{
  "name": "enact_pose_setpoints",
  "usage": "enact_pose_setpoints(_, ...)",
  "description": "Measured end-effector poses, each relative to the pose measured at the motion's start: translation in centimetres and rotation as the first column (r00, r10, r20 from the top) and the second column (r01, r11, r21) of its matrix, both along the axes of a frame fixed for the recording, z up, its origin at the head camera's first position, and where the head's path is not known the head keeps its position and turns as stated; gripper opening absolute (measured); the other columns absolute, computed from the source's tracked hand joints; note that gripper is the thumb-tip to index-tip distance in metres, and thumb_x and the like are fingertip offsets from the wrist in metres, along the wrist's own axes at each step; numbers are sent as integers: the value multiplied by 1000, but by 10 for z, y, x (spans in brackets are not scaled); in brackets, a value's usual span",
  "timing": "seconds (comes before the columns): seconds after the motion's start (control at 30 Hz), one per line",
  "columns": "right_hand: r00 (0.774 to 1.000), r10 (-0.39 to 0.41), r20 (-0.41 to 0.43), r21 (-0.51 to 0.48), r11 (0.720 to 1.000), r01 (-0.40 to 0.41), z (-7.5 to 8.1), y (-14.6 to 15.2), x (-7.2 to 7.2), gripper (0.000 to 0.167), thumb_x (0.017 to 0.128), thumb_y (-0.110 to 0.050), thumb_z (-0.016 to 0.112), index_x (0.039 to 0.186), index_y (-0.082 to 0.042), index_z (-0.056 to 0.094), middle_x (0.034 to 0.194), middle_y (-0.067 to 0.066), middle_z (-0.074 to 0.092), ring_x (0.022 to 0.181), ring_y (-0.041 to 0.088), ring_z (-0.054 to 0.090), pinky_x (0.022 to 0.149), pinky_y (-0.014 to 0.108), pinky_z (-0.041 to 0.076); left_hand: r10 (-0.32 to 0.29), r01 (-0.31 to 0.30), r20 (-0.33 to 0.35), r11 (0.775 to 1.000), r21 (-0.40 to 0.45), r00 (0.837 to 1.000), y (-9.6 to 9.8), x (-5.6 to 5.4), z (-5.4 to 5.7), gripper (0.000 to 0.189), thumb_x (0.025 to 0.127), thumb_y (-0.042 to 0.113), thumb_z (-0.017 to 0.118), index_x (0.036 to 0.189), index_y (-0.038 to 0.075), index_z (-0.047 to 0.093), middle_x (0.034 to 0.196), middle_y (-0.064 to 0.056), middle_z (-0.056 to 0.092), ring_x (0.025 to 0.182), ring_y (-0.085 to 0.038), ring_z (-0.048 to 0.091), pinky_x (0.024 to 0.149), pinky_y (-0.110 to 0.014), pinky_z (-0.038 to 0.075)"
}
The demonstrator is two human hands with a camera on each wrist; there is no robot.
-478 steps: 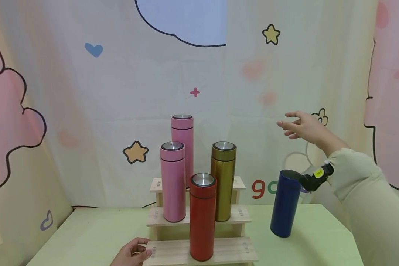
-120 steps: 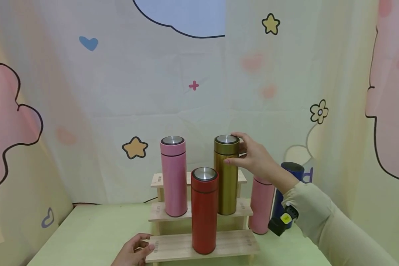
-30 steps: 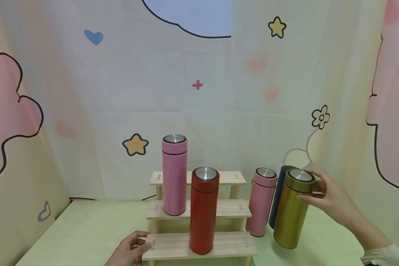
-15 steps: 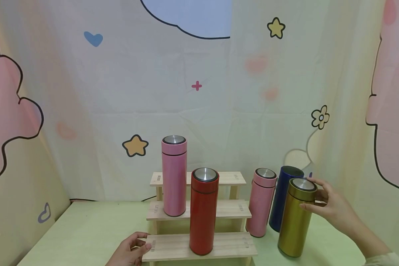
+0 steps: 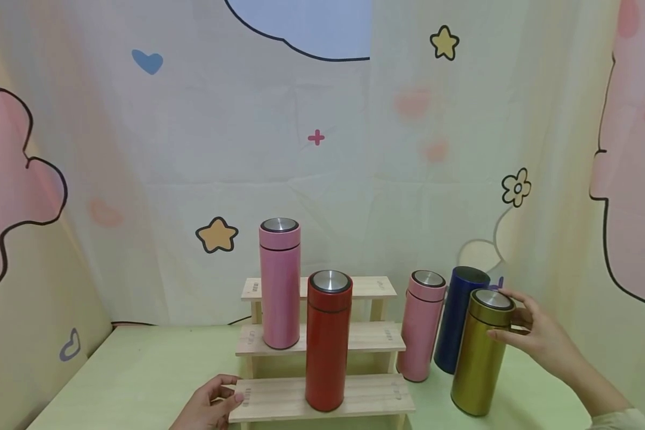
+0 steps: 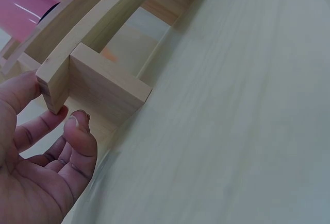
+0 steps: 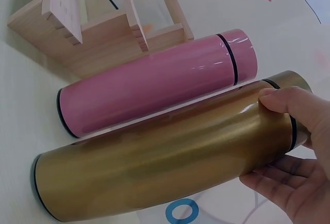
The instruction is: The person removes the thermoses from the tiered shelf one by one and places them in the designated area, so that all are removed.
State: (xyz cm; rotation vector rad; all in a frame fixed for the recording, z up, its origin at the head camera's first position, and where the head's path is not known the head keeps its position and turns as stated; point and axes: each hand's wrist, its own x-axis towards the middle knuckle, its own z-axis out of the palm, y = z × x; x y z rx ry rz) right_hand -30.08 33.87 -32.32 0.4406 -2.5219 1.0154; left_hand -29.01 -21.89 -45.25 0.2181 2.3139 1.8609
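Note:
My right hand (image 5: 540, 340) grips the gold thermos (image 5: 478, 358) near its lid, thumb on one side and fingers on the other. The thermos stands upright on the table, in front of a blue thermos (image 5: 459, 322) and to the right of a pink one (image 5: 421, 328). At lower left my left hand (image 5: 206, 406) pinches the left end of the lowest board of a three-step wooden stand (image 5: 376, 397); thumb and finger (image 6: 41, 128) show at that end in the left wrist view. A red thermos (image 5: 328, 352) stands on the lowest step, another pink thermos (image 5: 280, 286) on the middle one.
The pale green table (image 5: 140, 370) reaches out on both sides of the stand. Behind it hangs a printed cloth backdrop (image 5: 236, 143) with stars, hearts and clouds. The pink thermos on the table stands close beside the stand's right end.
The rear pink thermos, then the gold one, went from the stand to the table at right, by the blue thermos. In the last second the gold one came down and nearer. The left hand stayed.

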Motion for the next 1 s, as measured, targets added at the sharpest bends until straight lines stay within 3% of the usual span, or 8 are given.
enact_pose_setpoints(0.47, 999, 40, -30, 14, 999, -40, 5, 2, 6, 78, 81, -4, 75, 141, 8, 26, 108, 30, 63, 87, -14, 54, 72, 14, 49, -6, 6, 16, 1000, 9, 1000, 0, -1, -1, 62, 93, 30, 64, 131, -12, 39, 97, -8, 58, 64, -14, 51, 58, -27, 48)
enact_pose_setpoints(0.87, 997, 53, 49, 74, 996, -57, 13, 8, 8, 80, 83, -9, 74, 144, 5, 25, 116, 29, 60, 91, -16, 49, 76, 17, 49, 3, -4, 31, 1000, 22, 1000, -1, -2, -3, 69, 89, 35, 68, 131, -12, 39, 99, -10, 58, 71, -16, 55, 60, -27, 49)
enact_pose_setpoints(1.0, 997, 41, 69, 112, 993, -49, 21, 13, 11, 79, 85, -13, 73, 146, 3, 25, 117, 27, 60, 95, -15, 49, 79, 24, 52, -4, 3, 26, 1000, 15, 1000, 1, -2, -2, 67, 91, 33, 66, 132, -12, 38, 99, -10, 59, 69, -15, 54, 59, -27, 49)
